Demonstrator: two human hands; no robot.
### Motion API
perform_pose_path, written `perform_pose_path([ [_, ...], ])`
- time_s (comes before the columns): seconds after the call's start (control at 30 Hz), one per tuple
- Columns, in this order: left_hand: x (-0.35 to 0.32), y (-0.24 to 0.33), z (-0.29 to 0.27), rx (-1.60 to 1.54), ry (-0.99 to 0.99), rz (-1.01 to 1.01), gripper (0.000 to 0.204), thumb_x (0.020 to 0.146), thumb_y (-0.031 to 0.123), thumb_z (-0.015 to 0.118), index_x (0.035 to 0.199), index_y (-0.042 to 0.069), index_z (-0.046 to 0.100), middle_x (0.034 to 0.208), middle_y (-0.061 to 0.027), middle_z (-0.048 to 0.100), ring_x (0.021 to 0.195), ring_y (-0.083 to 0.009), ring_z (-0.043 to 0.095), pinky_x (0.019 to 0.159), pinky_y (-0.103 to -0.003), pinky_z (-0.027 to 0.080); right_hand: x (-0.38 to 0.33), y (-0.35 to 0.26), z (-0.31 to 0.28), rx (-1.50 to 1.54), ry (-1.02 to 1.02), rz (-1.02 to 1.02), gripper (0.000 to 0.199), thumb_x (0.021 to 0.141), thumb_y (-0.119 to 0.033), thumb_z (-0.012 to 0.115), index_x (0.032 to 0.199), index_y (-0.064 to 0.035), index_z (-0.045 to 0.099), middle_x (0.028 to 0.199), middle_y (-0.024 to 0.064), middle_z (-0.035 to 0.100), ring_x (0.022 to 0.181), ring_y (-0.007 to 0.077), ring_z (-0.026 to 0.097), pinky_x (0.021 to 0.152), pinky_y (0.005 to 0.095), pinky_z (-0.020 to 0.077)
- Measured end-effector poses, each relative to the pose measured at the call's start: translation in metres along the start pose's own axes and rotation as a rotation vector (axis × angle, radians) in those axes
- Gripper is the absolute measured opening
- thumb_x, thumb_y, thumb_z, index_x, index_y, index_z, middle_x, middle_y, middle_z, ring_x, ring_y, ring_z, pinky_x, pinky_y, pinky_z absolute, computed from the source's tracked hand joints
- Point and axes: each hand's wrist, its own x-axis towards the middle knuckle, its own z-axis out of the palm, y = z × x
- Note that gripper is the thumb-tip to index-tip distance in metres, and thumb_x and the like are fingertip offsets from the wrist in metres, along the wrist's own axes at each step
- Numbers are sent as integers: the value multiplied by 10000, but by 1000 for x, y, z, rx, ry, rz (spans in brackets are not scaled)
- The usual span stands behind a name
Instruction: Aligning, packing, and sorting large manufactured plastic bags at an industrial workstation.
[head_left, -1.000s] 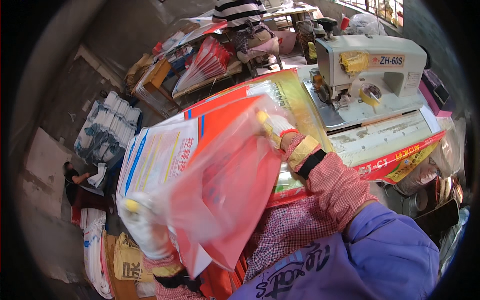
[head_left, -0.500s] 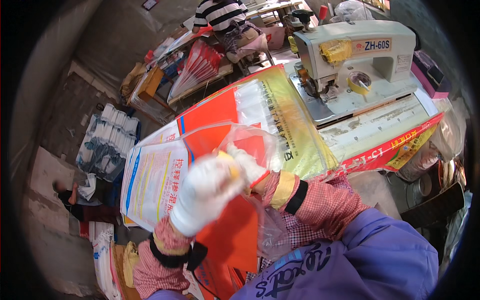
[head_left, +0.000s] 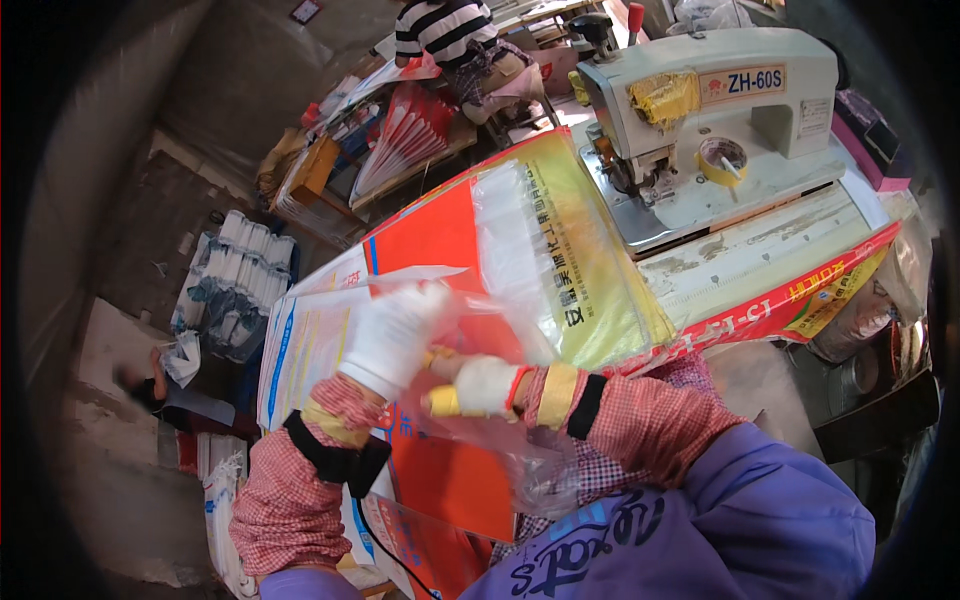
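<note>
Clear plastic bag point(head_left: 500, 400) pinched betw. left hand point(head_left: 392, 335) and right hand point(head_left: 480, 388); thin film could slip/tear near sewing machine point(head_left: 700, 120).

A worn pale worktable point(head_left: 760, 255) carries a cream industrial sewing machine point(head_left: 700, 110). A stack of orange, white and yellow woven sacks point(head_left: 470, 270) lies flat across its near edge.

White gloves with yellow fingertips on left hand point(head_left: 392, 335) and right hand point(head_left: 478, 388). Red-and-white checked sleeves point(head_left: 285, 500), black and yellow cuffs. Clear plastic bag point(head_left: 520, 455), faintly cloudy. Orange-red, yellow and white printed sack point(head_left: 440, 235). Cream sewing machine point(head_left: 720, 110), possibly yellow tape on it.
</note>
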Motion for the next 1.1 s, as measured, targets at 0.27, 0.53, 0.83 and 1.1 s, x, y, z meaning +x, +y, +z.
perform_pose_path([
  [0.27,40,-32,0,377,-342,-362,217,793,185,580,962,75,662,793,-120,678,782,-255,683,604,-363,535,17,9,-24,149,309,120,664,849,-403,518,1371,-23,365,999,209,649,735,293,663,620,388,517],
  [0.53,188,-77,-81,1097,324,154,285,835,321,560,918,66,657,893,-103,664,771,-288,663,652,-412,493,-75,-30,13,-49,-133,-36,364,895,-242,453,1214,-85,534,1019,189,636,961,281,627,815,351,495],
  [0.83,273,-31,-23,551,-93,-319,297,884,232,429,945,122,699,980,-106,689,920,-287,667,728,-454,525,-170,51,-15,588,269,-113,284,871,-126,468,1121,-38,571,1026,111,614,934,208,581,813,319,460],
  [1.1,286,-21,-3,551,-139,-183,293,884,228,440,943,110,702,944,-133,685,904,-304,663,750,-444,531,-172,81,-88,220,1147,98,418,797,-139,647,1178,-19,527,928,139,646,860,233,630,753,304,498],
])
